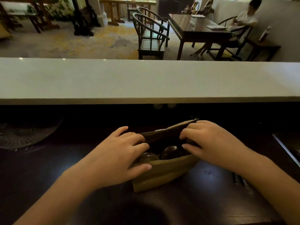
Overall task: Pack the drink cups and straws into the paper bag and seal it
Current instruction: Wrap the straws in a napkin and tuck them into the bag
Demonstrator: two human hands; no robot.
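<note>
A brown paper bag [162, 174] stands on the dark counter, its mouth open towards me. Inside it two domed clear lids of drink cups show, one on the left [148, 157] and one on the right [170, 151]. My left hand [120, 153] grips the bag's left rim, thumb on the near wall and fingers on the far wall. My right hand [212, 143] holds the far wall's top edge at the right, fingers curled over it. No straws are visible.
A raised white ledge [146, 82] runs across just behind the bag. A round woven mat [24, 135] lies at the left. A flat dark item with a light edge [287, 146] sits at the right. Beyond are chairs, tables and a seated person.
</note>
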